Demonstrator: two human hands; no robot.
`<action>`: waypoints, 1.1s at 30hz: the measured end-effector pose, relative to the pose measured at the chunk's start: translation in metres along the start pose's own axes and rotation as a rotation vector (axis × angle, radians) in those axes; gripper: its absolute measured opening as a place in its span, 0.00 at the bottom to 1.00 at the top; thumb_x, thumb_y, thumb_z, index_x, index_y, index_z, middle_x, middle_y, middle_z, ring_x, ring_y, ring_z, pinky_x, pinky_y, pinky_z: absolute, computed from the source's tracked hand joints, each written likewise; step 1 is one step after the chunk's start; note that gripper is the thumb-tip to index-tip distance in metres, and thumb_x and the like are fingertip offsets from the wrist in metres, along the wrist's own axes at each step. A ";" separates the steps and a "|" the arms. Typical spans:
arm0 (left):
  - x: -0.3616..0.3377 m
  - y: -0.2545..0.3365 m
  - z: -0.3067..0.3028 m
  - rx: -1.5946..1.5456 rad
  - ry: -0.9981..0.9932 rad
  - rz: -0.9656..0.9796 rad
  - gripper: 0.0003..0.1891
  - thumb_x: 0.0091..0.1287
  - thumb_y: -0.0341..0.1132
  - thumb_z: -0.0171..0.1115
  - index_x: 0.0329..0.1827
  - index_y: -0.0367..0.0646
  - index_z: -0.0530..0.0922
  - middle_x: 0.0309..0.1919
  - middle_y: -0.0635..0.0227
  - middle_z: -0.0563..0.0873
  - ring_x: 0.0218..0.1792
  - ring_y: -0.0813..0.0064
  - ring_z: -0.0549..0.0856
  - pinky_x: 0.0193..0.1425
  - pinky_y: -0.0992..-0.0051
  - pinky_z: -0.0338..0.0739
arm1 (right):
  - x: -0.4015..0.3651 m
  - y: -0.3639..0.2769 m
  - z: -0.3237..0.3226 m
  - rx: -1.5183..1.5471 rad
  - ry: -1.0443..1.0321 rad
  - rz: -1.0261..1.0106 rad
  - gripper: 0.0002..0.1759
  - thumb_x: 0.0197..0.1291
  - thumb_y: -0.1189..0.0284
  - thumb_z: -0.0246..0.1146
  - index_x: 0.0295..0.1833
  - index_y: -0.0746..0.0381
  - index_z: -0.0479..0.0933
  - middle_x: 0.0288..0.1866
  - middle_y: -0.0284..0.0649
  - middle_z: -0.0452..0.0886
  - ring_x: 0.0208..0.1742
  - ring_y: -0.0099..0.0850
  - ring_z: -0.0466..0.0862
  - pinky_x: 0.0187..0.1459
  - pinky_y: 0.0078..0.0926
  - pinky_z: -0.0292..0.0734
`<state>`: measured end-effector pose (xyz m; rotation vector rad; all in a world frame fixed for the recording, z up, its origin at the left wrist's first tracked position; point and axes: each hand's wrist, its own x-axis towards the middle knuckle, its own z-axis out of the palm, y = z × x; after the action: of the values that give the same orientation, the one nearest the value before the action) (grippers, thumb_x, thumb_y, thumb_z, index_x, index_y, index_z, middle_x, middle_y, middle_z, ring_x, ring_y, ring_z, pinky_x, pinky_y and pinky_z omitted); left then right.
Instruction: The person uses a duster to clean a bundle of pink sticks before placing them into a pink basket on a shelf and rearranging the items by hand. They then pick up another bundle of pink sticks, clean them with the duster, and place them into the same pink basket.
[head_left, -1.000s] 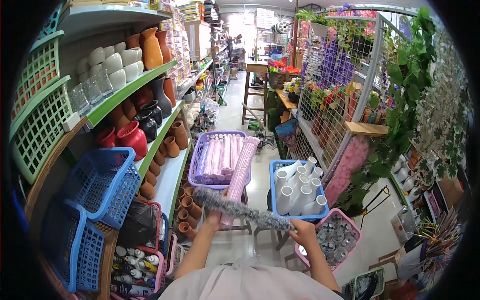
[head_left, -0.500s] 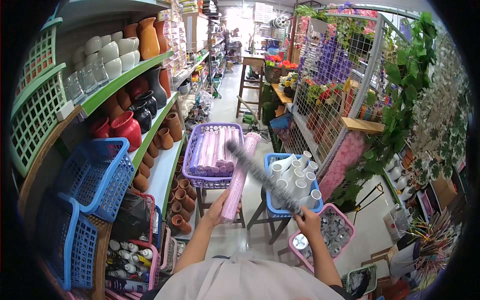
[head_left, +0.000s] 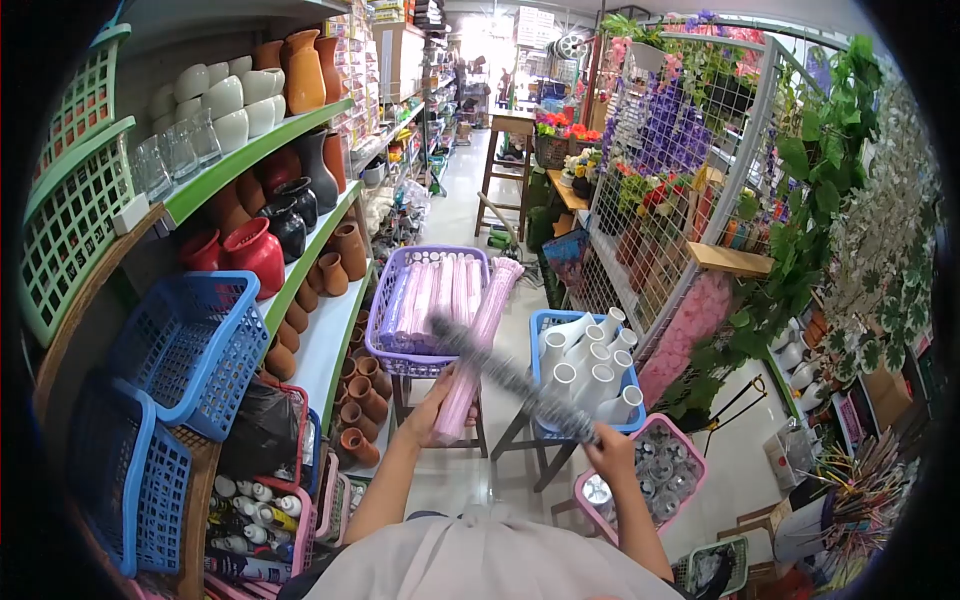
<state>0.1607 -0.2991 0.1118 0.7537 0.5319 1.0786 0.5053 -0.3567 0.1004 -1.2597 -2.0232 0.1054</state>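
A long pink ribbed vase with a flared, frilly top [head_left: 482, 335] is in my left hand [head_left: 431, 412], whose fingers wrap round its lower end. My right hand [head_left: 610, 455] grips the near end of a long, speckled grey duster [head_left: 520, 385], smeared by motion. The duster slants up to the left and crosses in front of the pink vase, its far end over the purple basket [head_left: 375, 345]. Similar pink and lilac vases [head_left: 432, 292] lie side by side in that basket. Right of the pink vase, a blue basket [head_left: 545, 428] holds several white vases [head_left: 590, 360].
A pink basket of clear glassware [head_left: 662, 470] stands beside my right forearm. Shelves with clay pots [head_left: 360, 445], red jars [head_left: 252, 258] and white bowls [head_left: 222, 96] line the left. A wire rack [head_left: 660, 120] with artificial flowers stands on the right, with an aisle [head_left: 463, 195] between.
The duster's far end has swung left and down across the pink vase. My right hand has shifted slightly left and down; the left hand has barely moved, still holding the vase.
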 end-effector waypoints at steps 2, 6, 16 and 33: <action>0.002 -0.001 -0.005 0.044 -0.099 0.044 0.30 0.75 0.52 0.48 0.75 0.56 0.52 0.43 0.62 0.78 0.32 0.69 0.83 0.38 0.69 0.83 | 0.003 -0.002 0.000 0.053 0.050 0.478 0.18 0.50 0.65 0.70 0.43 0.63 0.78 0.31 0.48 0.82 0.33 0.49 0.82 0.33 0.41 0.75; 0.003 -0.001 -0.001 0.149 -0.080 0.033 0.29 0.75 0.54 0.47 0.75 0.56 0.54 0.46 0.62 0.78 0.33 0.70 0.83 0.38 0.70 0.82 | -0.008 -0.007 0.005 0.029 0.026 0.115 0.18 0.49 0.66 0.70 0.45 0.62 0.79 0.34 0.49 0.82 0.35 0.48 0.83 0.36 0.39 0.77; -0.015 0.007 -0.013 0.292 0.070 0.128 0.25 0.77 0.49 0.43 0.71 0.45 0.64 0.51 0.61 0.80 0.43 0.75 0.82 0.42 0.75 0.80 | 0.007 -0.016 0.022 0.080 -0.022 0.298 0.16 0.52 0.64 0.69 0.42 0.60 0.77 0.29 0.49 0.79 0.30 0.49 0.80 0.31 0.41 0.73; -0.030 0.005 -0.040 0.119 0.153 -0.006 0.26 0.75 0.55 0.46 0.69 0.48 0.69 0.46 0.61 0.81 0.39 0.73 0.84 0.43 0.75 0.82 | 0.021 -0.007 0.044 0.057 -0.080 0.250 0.18 0.50 0.63 0.69 0.44 0.60 0.77 0.34 0.46 0.82 0.35 0.48 0.82 0.35 0.42 0.76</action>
<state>0.1177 -0.3138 0.0910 0.7764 0.7331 1.1123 0.4677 -0.3303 0.0823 -1.4883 -1.9064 0.3346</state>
